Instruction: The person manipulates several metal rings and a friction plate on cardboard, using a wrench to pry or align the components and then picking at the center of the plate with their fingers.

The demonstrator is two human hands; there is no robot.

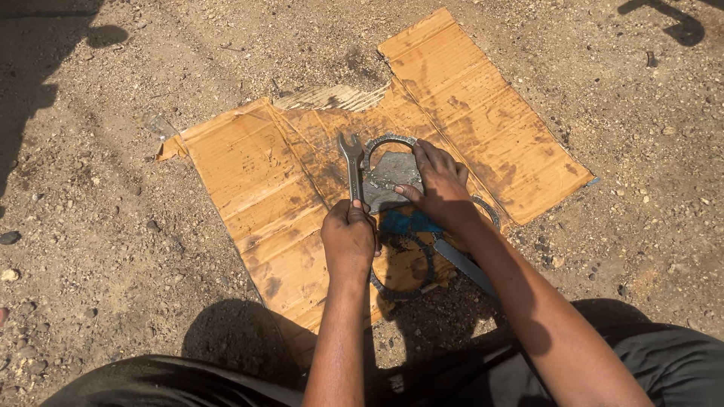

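My left hand (348,235) is wrapped in a fist around the shaft of a grey metal open-ended spanner (352,167), and the forked head points away from me, lying just beside the toothed grey metal ring (388,140). My right hand (441,188) is spread flat, fingers pressing down on the flat grey metal plate (392,172) that sits inside that ring; the thumb reaches across the plate's near edge. All of it rests on a torn sheet of brown corrugated cardboard (249,173), stained dark with grease around the parts, spread on the dusty, gravelly ground (98,226).

Under my right wrist there's a scrap of blue cloth (403,223), partly in shadow. Nearer to me lies a second dark toothed ring (411,279), lying flat on the cardboard, between my two forearms. A long flat grey metal blade-like strip (460,260) runs out from beneath my right forearm; I cannot tell what it is beyond that. Another curved bit of ring (490,211) peeks out to the right of my right hand.

My knees in dark trousers (664,362) frame the bottom of the view, and shadows fall on the ground at top left and top right.
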